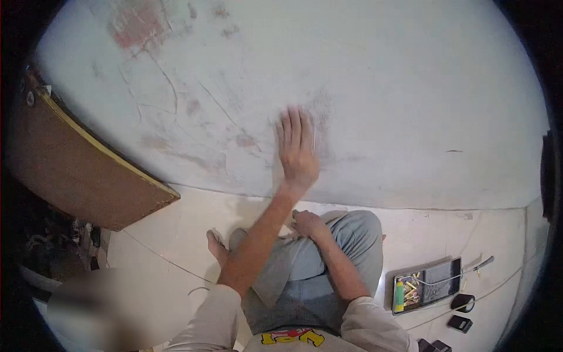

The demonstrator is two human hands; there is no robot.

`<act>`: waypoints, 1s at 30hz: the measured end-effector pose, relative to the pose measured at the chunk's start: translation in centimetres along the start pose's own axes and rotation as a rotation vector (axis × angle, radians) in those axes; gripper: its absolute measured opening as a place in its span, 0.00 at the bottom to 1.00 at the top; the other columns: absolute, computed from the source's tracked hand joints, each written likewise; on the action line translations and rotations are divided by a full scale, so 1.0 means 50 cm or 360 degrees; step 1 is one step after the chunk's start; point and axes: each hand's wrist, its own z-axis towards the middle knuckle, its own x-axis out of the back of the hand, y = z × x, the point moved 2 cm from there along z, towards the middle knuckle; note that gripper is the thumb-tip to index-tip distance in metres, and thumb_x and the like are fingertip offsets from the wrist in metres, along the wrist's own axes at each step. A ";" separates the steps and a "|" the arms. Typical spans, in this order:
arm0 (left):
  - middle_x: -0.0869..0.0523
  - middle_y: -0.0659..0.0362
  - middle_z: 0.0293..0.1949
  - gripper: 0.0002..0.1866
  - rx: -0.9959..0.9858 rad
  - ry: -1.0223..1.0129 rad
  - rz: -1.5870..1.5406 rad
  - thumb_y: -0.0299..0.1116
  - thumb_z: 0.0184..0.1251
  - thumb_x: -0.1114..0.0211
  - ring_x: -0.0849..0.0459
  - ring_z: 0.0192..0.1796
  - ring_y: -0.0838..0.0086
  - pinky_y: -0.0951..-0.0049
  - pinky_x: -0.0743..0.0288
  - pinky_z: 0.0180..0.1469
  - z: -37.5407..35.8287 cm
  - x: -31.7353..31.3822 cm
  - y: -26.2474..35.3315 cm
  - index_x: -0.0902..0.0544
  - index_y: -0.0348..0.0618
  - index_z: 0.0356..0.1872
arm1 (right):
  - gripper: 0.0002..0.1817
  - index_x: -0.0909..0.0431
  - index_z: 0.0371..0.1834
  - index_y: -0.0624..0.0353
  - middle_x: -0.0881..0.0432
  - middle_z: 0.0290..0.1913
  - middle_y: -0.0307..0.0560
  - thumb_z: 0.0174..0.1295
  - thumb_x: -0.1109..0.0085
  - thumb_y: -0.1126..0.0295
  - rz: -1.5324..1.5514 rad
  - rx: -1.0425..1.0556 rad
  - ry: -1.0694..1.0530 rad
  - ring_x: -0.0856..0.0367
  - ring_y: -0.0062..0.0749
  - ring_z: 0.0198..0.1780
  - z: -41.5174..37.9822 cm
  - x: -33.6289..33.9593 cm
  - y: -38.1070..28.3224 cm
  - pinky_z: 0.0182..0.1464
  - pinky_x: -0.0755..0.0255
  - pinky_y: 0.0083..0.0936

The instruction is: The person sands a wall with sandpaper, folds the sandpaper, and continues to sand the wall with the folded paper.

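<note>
My left hand lies flat against the white wall, its fingers stretched upward and close together. A thin pale edge shows along the right side of those fingers; what lies under the palm is hidden. Grey smudges mark the wall around it. Lower down, my right hand is closed in front of my crossed legs, near the foot of the wall. Its fingers are curled, and anything inside them is hidden.
Cracks and a bare reddish patch mark the wall at upper left. A brown board leans at left. On the tiled floor, a paint tray with a roller frame stands at right, near a black tape roll and small black box.
</note>
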 end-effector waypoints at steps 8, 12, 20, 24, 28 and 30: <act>0.52 0.33 0.72 0.30 -0.0077 -0.0039 0.0030 0.26 0.68 0.55 0.59 0.74 0.38 0.43 0.66 0.73 -0.004 -0.003 -0.006 0.50 0.26 0.70 | 0.24 0.28 0.51 0.66 0.19 0.45 0.63 0.66 0.51 0.55 -0.0117 0.0068 0.0023 0.19 0.54 0.48 -0.003 0.010 -0.006 0.49 0.26 0.45; 0.52 0.32 0.71 0.32 0.0066 -0.0412 -0.0108 0.24 0.64 0.51 0.58 0.73 0.33 0.41 0.66 0.73 -0.195 -0.040 -0.008 0.48 0.24 0.69 | 0.22 0.27 0.48 0.65 0.19 0.44 0.64 0.65 0.50 0.56 -0.0031 0.0237 0.0114 0.19 0.55 0.48 0.014 -0.021 0.024 0.49 0.25 0.46; 0.53 0.38 0.73 0.28 -0.0090 0.0143 0.0127 0.32 0.74 0.58 0.58 0.75 0.44 0.46 0.67 0.74 0.169 0.062 0.030 0.49 0.28 0.71 | 0.22 0.28 0.51 0.62 0.20 0.45 0.61 0.65 0.50 0.54 -0.0086 0.0092 0.0112 0.21 0.54 0.49 0.015 -0.027 0.018 0.51 0.27 0.46; 0.54 0.38 0.73 0.30 -0.0123 0.0168 0.0099 0.34 0.74 0.59 0.61 0.75 0.42 0.45 0.68 0.74 0.138 0.048 0.025 0.52 0.26 0.71 | 0.21 0.28 0.52 0.61 0.20 0.46 0.59 0.66 0.52 0.55 -0.0175 0.0035 -0.0033 0.20 0.52 0.50 0.015 -0.010 0.011 0.52 0.27 0.44; 0.45 0.36 0.70 0.30 -0.0064 -0.0312 0.0129 0.26 0.64 0.51 0.52 0.73 0.39 0.40 0.61 0.72 -0.154 -0.063 -0.016 0.42 0.23 0.67 | 0.20 0.24 0.49 0.63 0.19 0.47 0.61 0.64 0.49 0.57 -0.0085 0.0071 0.0124 0.20 0.53 0.50 0.002 -0.013 0.015 0.52 0.27 0.44; 0.41 0.38 0.70 0.29 -0.0011 -0.0365 0.0011 0.23 0.62 0.50 0.48 0.73 0.41 0.40 0.57 0.71 -0.203 -0.071 -0.012 0.38 0.26 0.66 | 0.19 0.23 0.47 0.65 0.19 0.47 0.63 0.62 0.46 0.59 -0.0036 0.0065 0.0124 0.19 0.55 0.49 0.019 -0.032 0.030 0.52 0.27 0.44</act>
